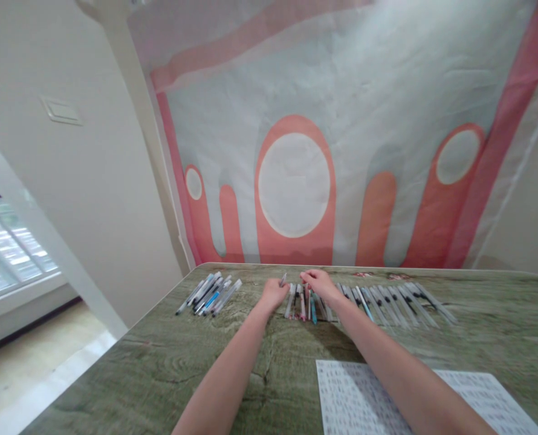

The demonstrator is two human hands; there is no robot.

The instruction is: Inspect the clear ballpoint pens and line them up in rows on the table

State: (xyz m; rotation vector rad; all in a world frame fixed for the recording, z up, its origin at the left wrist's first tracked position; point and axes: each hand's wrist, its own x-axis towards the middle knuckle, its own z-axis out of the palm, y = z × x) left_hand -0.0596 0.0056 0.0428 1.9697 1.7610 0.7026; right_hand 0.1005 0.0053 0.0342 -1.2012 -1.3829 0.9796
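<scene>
My left hand (274, 294) is closed around a pen (283, 280), whose tip end pokes up past the fingers; the rest is hidden in the palm. Just to its right, my right hand (320, 283) has thumb and fingers pinched together, and anything between them is too small to make out. Below and between the hands lie several pens side by side, among them a pink pen (302, 305) and a teal pen (314, 309). The row of clear-barrelled pens (398, 303) carries on to the right, partly covered by my right forearm.
A loose pile of pens (211, 294) lies on the left of the wood-grain table (182, 368). A printed sheet (350, 396) lies at the front right, under my right forearm. Behind the table's far edge stands a wall covering (359, 78) with pink shapes.
</scene>
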